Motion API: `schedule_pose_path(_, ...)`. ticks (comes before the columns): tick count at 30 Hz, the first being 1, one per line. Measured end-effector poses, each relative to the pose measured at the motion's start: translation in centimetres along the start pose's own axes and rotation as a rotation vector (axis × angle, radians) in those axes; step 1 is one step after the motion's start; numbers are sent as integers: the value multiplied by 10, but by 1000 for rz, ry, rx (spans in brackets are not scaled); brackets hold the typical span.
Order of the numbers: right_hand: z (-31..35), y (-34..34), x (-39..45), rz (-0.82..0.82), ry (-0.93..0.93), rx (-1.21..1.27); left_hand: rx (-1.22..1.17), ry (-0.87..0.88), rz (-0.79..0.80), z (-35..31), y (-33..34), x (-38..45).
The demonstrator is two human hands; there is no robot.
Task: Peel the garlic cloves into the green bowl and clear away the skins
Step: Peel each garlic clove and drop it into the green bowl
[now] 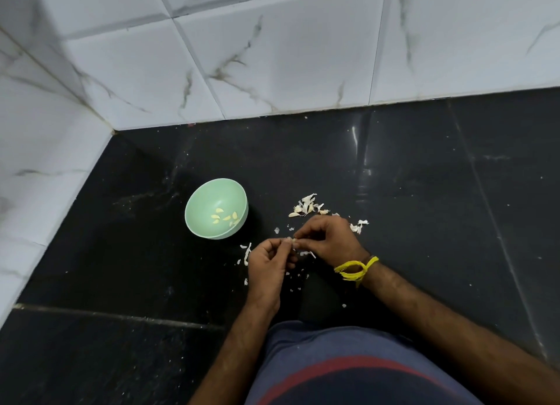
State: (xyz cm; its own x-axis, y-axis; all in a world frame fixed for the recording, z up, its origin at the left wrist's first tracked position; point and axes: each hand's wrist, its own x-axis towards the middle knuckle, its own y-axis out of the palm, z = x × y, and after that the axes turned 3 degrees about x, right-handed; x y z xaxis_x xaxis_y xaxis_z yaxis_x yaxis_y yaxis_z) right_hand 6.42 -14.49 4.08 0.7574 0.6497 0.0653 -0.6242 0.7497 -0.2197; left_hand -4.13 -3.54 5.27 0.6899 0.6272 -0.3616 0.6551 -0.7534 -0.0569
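Both of your hands are meeting over the black countertop (424, 192), fingertips pinched together on one garlic clove (290, 239). Your left hand (268, 265) is curling closed around the clove from below, while your right hand (327, 238) is nipping at it from the other side; only a pale sliver of the clove is showing between the fingers, so you cannot tell how much skin is clinging to it. A yellow thread band (356, 269) is circling your right wrist.

To the left of your hands, apart from them, the green bowl (197, 219) is sitting upright on the counter and is holding several peeled cloves (225, 217) near its bottom. Garlic skins (306, 206) are lying in a loose heap just beyond your right hand, with more scraps (359, 225) showing at its far side and smaller flakes (247, 253) scattering beside and beneath your left hand. White marbled wall tiles (272, 65) are bordering the counter at the back and left. Your blue shirt with a red stripe (348, 371) is filling the lower edge.
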Motion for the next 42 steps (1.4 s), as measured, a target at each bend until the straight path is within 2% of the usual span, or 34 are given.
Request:
schedule_pose_path(5,3,2,-5,46,112,201,-41,-17,12,1,-4,-1)
schedule_pose_path(9,7,8,-12,-10,246,429,-9,-5,-2,5,-2,-4)
schedule_pose_path(13,8,11,-15,-59,308,514,34,-3,2,6,-1,-4)
schedule_pose_path(24,-3,13,-18,-118,307,529,62,-9,16,4,4,-4)
schedule_pose_path(30,4,11,-18,-55,263,532,58,-10,-6,6,3,0)
schedule_pose_path(34,-1,13,-18,-80,262,512,61,-19,1,9,4,1)
schedule_pose_path(39,1,12,-12,-219,301,741,3,-149,-42,18,4,-1)
schedule_pose_path(42,3,8,-9,-198,342,820,118,-80,-70,26,-2,-2)
